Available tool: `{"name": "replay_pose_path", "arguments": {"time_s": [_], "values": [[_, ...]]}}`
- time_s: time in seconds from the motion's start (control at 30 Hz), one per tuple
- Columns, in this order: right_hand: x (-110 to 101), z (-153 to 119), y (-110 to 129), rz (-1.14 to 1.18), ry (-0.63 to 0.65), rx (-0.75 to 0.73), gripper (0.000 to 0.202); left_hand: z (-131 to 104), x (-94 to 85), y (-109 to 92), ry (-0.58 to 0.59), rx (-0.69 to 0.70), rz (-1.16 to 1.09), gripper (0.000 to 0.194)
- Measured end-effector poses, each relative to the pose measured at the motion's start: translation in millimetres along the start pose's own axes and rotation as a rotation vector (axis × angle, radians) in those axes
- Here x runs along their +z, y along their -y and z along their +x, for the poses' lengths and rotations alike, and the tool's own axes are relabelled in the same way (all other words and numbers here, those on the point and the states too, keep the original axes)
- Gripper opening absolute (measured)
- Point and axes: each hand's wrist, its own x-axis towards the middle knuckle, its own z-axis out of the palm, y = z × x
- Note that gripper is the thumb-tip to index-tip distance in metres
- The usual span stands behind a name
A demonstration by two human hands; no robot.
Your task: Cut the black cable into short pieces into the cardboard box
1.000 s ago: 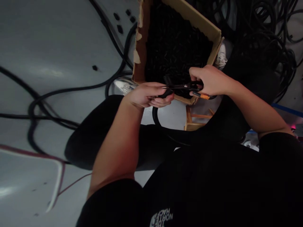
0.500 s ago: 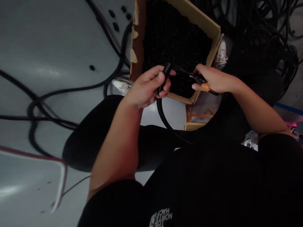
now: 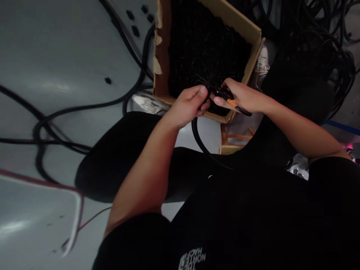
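Note:
My left hand (image 3: 189,105) is closed around the end of a black cable (image 3: 198,140), which curves down towards my lap. The ribbed black sleeve at that end is now mostly covered by my fingers. Close on its right, my right hand (image 3: 239,95) grips pliers with black and orange handles (image 3: 237,106). Their jaws lie at the cable end, dark against the background; I cannot tell whether they touch it. Both hands are over the near edge of a cardboard box (image 3: 161,84) filled with small black pieces (image 3: 208,45).
Black cables (image 3: 84,106) loop over the grey floor at left, with several small black pieces (image 3: 108,80) nearby. More coiled cables (image 3: 317,37) lie at right. A wooden frame (image 3: 227,150) stands below the box. A red-and-white strip (image 3: 74,202) is at lower left.
My left hand has moved right and slightly down with the cable end. My right hand has shifted left with the pliers, so the hands are closer together.

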Motion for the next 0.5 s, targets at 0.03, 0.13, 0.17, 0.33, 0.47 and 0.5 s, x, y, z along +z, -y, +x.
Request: {"name": "replay_pose_path", "arguments": {"time_s": [0.03,0.13,0.17,0.33,0.47,0.5], "values": [[1,0,0,-0.02,0.003,0.014,0.06,0,1.1,-1,-0.023,-0.017,0.022,0.051],[4,3,-1,-0.101,0.006,0.043,0.053,-1,3.4,-1,-0.036,-0.042,0.035,0.05],[5,4,-2,-0.127,-0.011,0.048,0.049,-1,3.4,-2,-0.036,-0.048,0.022,0.051],[8,8,0,-0.269,-0.049,0.103,0.029,-1,-0.6,-3,0.01,-0.108,-0.138,0.057],[6,5,6,-0.366,-0.038,0.124,0.021,-1,-5.6,-5,0.109,-0.134,-0.281,0.059],[4,4,6,-0.384,-0.039,0.125,0.02,-1,-6.7,-5,0.124,-0.119,-0.311,0.059]]}}
